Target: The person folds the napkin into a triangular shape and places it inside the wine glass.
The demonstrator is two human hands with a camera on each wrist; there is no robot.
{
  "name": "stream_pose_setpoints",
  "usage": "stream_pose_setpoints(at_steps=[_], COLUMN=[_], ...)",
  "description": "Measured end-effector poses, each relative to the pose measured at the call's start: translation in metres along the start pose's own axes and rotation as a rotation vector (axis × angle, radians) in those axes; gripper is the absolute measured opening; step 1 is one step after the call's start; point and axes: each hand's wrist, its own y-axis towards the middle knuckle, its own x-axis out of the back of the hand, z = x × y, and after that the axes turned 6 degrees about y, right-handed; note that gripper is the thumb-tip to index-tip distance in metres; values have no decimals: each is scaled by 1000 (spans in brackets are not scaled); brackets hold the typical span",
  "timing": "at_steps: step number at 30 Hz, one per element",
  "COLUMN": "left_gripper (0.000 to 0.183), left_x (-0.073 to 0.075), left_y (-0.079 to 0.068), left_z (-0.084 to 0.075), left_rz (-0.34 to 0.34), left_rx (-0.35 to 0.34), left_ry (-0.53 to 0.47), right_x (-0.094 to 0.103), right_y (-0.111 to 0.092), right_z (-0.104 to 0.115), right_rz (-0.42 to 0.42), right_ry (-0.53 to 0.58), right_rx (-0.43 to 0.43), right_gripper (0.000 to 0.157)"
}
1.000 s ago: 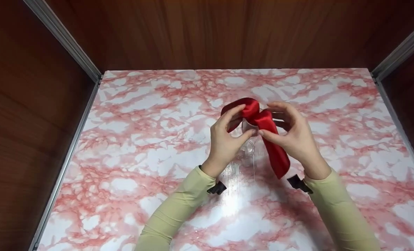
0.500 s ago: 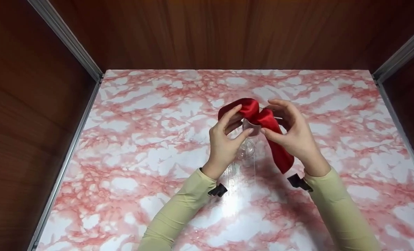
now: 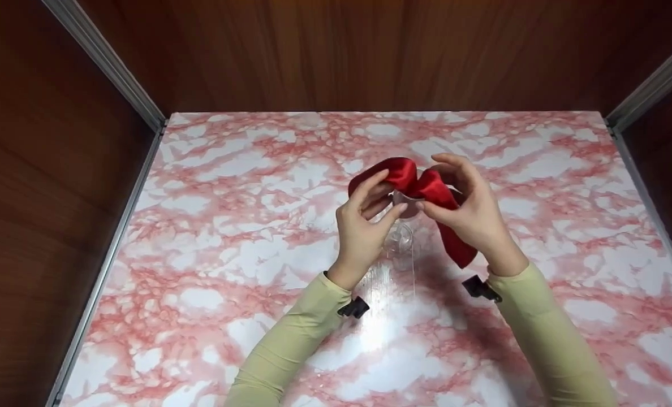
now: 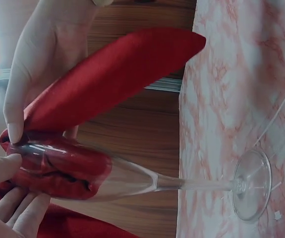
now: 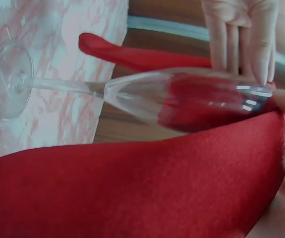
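Observation:
A clear champagne flute [image 4: 132, 176] stands upright on the table, its round foot [image 5: 8, 79] flat on the surface. Part of a red satin cloth napkin [image 3: 399, 174] is tucked into its bowl, and two long ends spill over the rim on either side. My left hand [image 3: 360, 229] holds the top of the flute, thumb at the rim and fingers around the far side with the cloth. Opposite it, my right hand [image 3: 477, 215] grips the napkin at the rim, its thumb near the left thumb. One red tail [image 4: 117, 74] hangs below the right hand.
The table [image 3: 228, 237] has a pink and white marbled top. Dark wood panels [image 3: 336, 51] enclose it at the back and both sides, with metal strips [image 3: 110, 62] at the corners. Black clips [image 3: 354, 307] are fixed at both wrists.
My right hand has shifted slightly up and away, and the hanging right tail has risen with it. The left hand has moved a little left. The flute stays in place.

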Motion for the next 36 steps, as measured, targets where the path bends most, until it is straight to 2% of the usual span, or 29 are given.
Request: stream_pose_setpoints(at_steps=[5, 12, 20, 29, 36], left_gripper=[54, 56, 53, 56, 59], left_x=[-3, -7, -10, -15, -17], left_y=[1, 11, 22, 22, 23], left_z=[20, 26, 8, 4, 4], left_rz=[-14, -30, -52, -38, -40], left_rx=[-4, 4, 15, 19, 6], left_ry=[-5, -26, -75, -69, -72], right_x=[7, 14, 19, 22, 25], right_y=[13, 32, 46, 51, 57], right_z=[-11, -16, -22, -29, -32], right_rz=[47, 108, 123, 112, 136], right_ry=[6, 15, 25, 131, 155], right_rx=[15, 50, 79, 72, 89], right_gripper=[70, 70, 71, 67, 65])
